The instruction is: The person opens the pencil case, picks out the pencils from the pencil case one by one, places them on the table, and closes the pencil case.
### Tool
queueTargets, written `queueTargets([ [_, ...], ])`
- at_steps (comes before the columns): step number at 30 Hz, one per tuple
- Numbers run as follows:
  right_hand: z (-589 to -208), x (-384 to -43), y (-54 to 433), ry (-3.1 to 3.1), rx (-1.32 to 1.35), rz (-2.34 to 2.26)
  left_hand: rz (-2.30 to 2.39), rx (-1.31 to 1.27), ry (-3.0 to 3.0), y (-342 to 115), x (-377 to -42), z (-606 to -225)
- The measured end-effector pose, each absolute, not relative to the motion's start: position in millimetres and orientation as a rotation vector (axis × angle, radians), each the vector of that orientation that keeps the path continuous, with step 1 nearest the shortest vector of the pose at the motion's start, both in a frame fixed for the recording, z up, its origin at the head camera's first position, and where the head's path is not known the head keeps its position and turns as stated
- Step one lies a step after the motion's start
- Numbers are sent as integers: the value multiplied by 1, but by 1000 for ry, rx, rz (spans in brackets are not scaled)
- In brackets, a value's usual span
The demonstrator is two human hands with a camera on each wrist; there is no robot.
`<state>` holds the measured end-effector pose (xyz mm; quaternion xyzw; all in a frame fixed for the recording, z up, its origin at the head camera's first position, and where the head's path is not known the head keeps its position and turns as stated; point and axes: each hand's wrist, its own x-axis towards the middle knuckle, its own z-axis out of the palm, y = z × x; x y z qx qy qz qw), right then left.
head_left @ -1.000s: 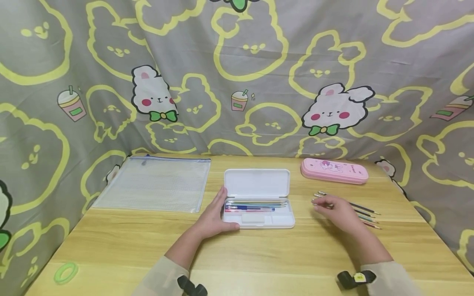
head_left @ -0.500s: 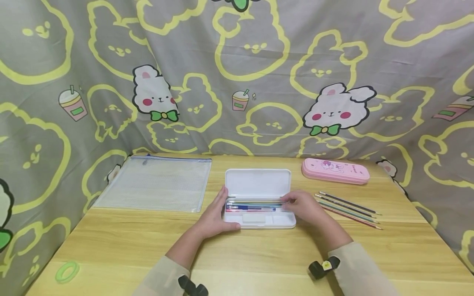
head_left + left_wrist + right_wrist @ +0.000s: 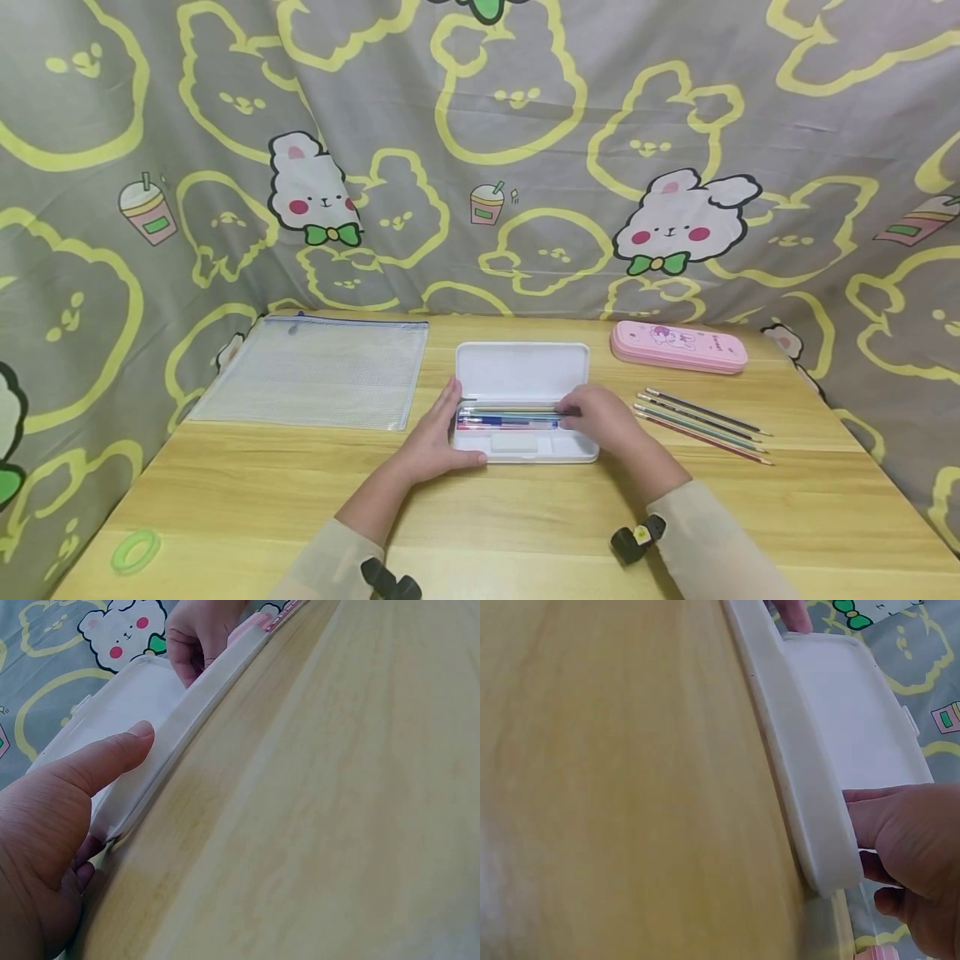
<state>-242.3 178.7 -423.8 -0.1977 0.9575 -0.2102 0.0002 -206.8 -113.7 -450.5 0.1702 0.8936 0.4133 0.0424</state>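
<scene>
A white pencil case stands with its lid raised on the wooden table. My left hand grips its left end, thumb along the front wall; the left wrist view shows that thumb close up. Inside lie several pencils, blue and red pens and a white eraser. My right hand reaches into the right end, thumb and fingers pinching at a pencil's end. In the right wrist view the fingers bend over the case's rim, their tips hidden.
Several pencils lie side by side to the right of the case. Behind them is a pink pencil case with a rabbit print. A clear zip pouch lies flat at the back left. A green ring sits near the front left.
My right hand has moved left from beside the loose pencils on the table into the case's right end. The left hand has stayed on the case.
</scene>
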Motion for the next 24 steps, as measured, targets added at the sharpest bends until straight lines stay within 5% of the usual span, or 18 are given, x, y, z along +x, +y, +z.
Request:
queueTargets([
  [14, -427, -238, 180, 3121, -814, -473, 1265, 530, 2736, -114, -207, -451],
  [24, -429, -238, 179, 3059, -667, -643, 1280, 533, 2732, -114, -206, -451],
])
